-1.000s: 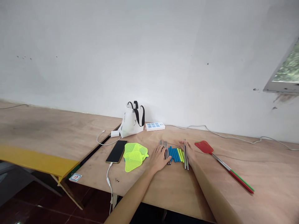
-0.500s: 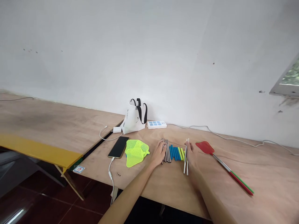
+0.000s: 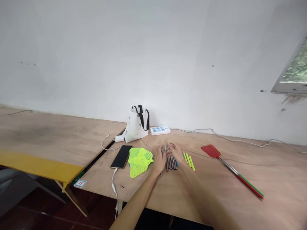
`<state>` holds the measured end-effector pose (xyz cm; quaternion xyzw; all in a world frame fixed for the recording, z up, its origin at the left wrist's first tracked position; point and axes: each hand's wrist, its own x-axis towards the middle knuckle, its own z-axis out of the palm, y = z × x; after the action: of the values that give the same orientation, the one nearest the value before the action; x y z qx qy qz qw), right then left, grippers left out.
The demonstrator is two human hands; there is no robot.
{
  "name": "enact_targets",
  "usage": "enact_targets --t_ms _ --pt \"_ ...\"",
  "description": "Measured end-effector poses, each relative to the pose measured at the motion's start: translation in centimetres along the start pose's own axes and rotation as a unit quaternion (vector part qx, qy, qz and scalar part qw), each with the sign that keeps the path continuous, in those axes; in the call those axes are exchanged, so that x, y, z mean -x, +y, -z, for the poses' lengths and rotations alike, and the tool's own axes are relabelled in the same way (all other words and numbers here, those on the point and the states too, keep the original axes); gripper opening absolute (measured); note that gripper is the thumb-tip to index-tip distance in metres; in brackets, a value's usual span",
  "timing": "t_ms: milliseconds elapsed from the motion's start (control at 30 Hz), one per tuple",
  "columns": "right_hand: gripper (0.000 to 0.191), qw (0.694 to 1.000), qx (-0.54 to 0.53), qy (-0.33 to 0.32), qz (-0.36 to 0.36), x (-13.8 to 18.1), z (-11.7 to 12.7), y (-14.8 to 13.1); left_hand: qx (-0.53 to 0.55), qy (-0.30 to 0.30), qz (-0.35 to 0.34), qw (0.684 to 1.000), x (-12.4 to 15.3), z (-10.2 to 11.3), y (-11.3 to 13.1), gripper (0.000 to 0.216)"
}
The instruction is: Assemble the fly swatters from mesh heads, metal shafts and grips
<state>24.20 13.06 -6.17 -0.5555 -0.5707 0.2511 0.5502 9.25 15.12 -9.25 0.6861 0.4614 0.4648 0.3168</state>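
Note:
A row of silver metal tubes (image 3: 171, 163) lies on the table between my hands. At the row's left side, my left hand (image 3: 158, 160) has its fingers curled around tubes, one end poking out below it. My right hand (image 3: 177, 153) bends its fingers onto the upper ends of the tubes from the right. Short blue tubes (image 3: 177, 163) are mostly covered by my right hand. Beside its wrist lie several yellow-green tubes (image 3: 189, 160). Left of my left hand are overlapping yellow-green perforated fly swatter heads (image 3: 139, 161), with a bit of blue beneath.
A red fly swatter (image 3: 211, 151) with a metal shaft and red and green handle lies to the right. A phone (image 3: 121, 156) on a white cable sits at left. Behind stand a white bag (image 3: 135, 127) and a power strip (image 3: 160, 130). A gap separates the neighbouring table (image 3: 59, 134).
My right hand has moved left with two metal tubes, from beside the yellow-green tubes to the silver row. The yellow-green tubes are now uncovered, while the blue ones are mostly hidden.

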Motion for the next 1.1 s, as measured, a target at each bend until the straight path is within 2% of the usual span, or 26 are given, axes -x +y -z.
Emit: enact_targets --t_ms 133,267,400,500,600,700,900,1100 --pt "0.039 0.995 0.095 0.029 -0.014 0.9 4.0 1.5 -0.031 -0.025 0.001 0.999 0.3 -0.2 -0.1 0.056" --pt "0.038 0.971 0.224 0.073 -0.041 1.6 9.4 2.7 -0.096 -0.063 -0.021 0.993 0.4 -0.1 0.0 0.058" --pt "0.035 0.918 0.359 0.147 -0.087 2.4 14.7 3.9 -0.134 -0.084 -0.042 0.986 -0.1 -0.1 -0.1 0.060" --pt "0.037 0.865 0.439 0.200 -0.141 3.3 17.4 5.3 -0.121 -0.084 -0.044 0.988 -0.8 -0.6 -0.3 0.059" --pt "0.042 0.824 0.494 0.209 -0.182 3.9 18.8 6.7 -0.105 -0.063 -0.042 0.992 -1.5 -1.0 -0.4 0.051" --pt "0.043 0.806 0.531 0.180 -0.191 3.8 19.5 7.7 -0.086 -0.029 -0.042 0.995 -1.8 -1.1 -0.3 0.033" --pt "0.042 0.798 0.571 0.110 -0.158 3.3 20.1 8.4 -0.068 0.019 -0.046 0.996 -1.5 -0.6 0.4 0.021" --pt "0.030 0.805 0.585 0.009 -0.095 2.6 20.1 7.9 -0.057 0.026 -0.062 0.996 -1.1 -0.4 0.7 0.021"
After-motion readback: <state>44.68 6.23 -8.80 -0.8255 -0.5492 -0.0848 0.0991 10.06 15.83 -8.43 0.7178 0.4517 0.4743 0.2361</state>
